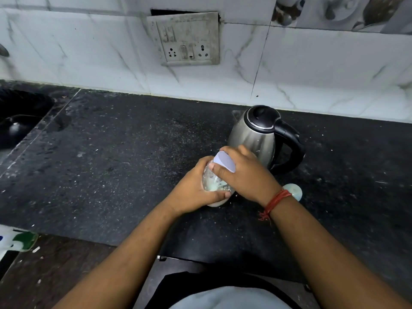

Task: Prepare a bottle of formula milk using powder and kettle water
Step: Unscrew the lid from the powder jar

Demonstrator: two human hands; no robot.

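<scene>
Curling round the bottle (215, 186), the left hand (196, 192) steadies it while the right hand (243, 172) clasps its cap (225, 161).

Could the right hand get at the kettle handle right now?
Probably, but not at once: the right hand grips the bottle cap. The kettle handle, just beyond it, stands unobstructed.

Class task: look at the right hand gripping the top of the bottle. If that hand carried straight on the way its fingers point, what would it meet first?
The right hand points left and away across the cap on the bottle. Past the cap, only bare dark countertop lies ahead, then the tiled wall. Depth is uncertain.
</scene>
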